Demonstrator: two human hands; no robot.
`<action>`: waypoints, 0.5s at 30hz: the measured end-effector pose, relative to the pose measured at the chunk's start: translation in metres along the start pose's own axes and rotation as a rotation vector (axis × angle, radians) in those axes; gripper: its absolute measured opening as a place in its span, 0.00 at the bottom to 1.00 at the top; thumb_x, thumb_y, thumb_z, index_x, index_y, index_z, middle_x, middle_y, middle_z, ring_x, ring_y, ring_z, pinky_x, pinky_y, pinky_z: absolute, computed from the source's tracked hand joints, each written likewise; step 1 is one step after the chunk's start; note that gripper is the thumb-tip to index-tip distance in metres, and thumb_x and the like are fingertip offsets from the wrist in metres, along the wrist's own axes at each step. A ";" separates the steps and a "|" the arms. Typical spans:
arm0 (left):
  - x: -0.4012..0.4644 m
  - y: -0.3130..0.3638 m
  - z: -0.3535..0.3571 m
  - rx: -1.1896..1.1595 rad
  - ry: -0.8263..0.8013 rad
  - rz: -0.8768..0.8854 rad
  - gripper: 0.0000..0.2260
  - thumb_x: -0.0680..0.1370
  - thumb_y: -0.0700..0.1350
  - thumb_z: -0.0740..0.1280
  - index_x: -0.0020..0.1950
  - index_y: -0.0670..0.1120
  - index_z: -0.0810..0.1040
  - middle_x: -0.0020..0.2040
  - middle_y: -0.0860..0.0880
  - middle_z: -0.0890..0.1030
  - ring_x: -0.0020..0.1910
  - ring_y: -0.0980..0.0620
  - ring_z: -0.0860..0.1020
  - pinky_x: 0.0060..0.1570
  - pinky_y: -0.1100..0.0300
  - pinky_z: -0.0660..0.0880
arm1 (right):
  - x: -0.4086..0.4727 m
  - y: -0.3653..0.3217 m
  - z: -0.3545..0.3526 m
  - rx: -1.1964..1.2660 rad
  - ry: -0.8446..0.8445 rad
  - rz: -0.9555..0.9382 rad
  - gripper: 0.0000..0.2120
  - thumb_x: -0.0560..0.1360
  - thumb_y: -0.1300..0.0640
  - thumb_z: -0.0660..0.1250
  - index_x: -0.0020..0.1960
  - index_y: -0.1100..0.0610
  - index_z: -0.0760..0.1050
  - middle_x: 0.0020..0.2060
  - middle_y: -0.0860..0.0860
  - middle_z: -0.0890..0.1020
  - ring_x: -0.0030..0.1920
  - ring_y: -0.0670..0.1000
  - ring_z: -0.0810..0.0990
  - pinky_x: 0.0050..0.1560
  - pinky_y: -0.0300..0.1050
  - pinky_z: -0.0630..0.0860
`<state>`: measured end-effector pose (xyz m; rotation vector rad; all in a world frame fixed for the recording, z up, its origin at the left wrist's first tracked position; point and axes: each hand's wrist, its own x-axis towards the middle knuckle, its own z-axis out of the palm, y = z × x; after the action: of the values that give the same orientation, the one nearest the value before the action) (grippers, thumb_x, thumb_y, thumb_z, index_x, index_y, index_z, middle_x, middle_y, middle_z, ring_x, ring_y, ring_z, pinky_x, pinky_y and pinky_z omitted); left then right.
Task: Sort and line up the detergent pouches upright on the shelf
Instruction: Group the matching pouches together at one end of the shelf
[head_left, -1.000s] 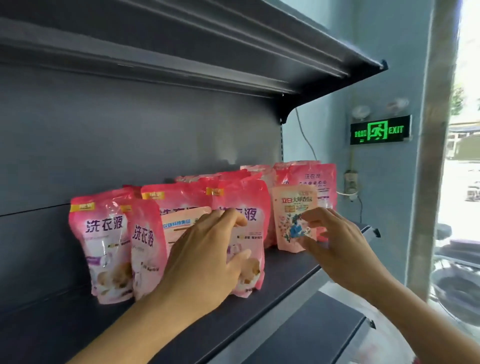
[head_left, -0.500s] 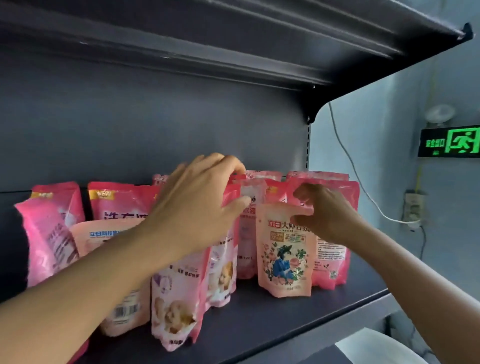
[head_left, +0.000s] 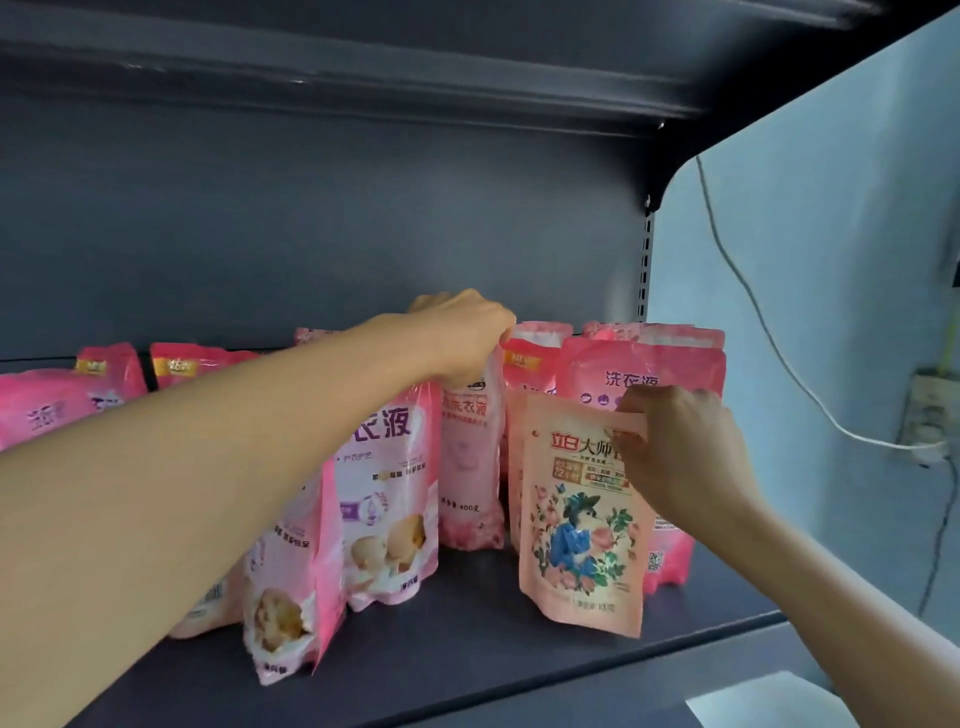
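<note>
**Two pouches gripped by their tops, mid-sort**

At frame centre the left hand (head_left: 462, 332) pinches the top seal of a slim pale-pink pouch (head_left: 470, 467) standing toward the back of the dark metal shelf (head_left: 467, 639). Right of centre, the right hand (head_left: 675, 447) grips the upper edge of the peach floral pouch (head_left: 582, 525), upright near the front. The step looks like straightening. Next, each soft, glossy, crinkled pouch likely needs seating flat on its gusset, aligned with its neighbours.

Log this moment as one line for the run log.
left hand grips narrow pink pouch top | right hand pinches peach floral pouch | both upright on dark shelf
</note>
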<state>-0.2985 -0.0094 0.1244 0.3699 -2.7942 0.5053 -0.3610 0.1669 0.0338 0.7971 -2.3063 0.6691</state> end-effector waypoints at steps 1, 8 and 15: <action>0.003 0.002 0.002 -0.010 -0.028 -0.013 0.17 0.75 0.35 0.64 0.62 0.48 0.73 0.57 0.47 0.75 0.55 0.44 0.75 0.41 0.56 0.67 | -0.001 0.001 -0.002 -0.013 0.009 0.001 0.08 0.70 0.64 0.64 0.45 0.56 0.79 0.37 0.56 0.82 0.36 0.59 0.78 0.34 0.45 0.75; 0.005 -0.004 0.007 -0.142 0.023 -0.056 0.11 0.71 0.28 0.61 0.32 0.40 0.69 0.34 0.45 0.72 0.29 0.48 0.66 0.26 0.62 0.61 | -0.009 0.004 -0.001 0.023 0.057 -0.028 0.04 0.73 0.61 0.64 0.46 0.56 0.76 0.35 0.52 0.79 0.33 0.55 0.73 0.32 0.43 0.68; -0.011 0.000 -0.002 -0.253 0.098 0.060 0.11 0.71 0.30 0.62 0.42 0.40 0.83 0.40 0.44 0.82 0.42 0.44 0.78 0.41 0.57 0.77 | -0.016 0.006 0.023 0.411 0.191 0.102 0.08 0.74 0.68 0.63 0.40 0.57 0.67 0.27 0.49 0.74 0.26 0.48 0.72 0.24 0.40 0.62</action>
<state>-0.2882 -0.0068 0.1228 0.2007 -2.7355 0.1731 -0.3633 0.1629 0.0055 0.7580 -2.0731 1.2365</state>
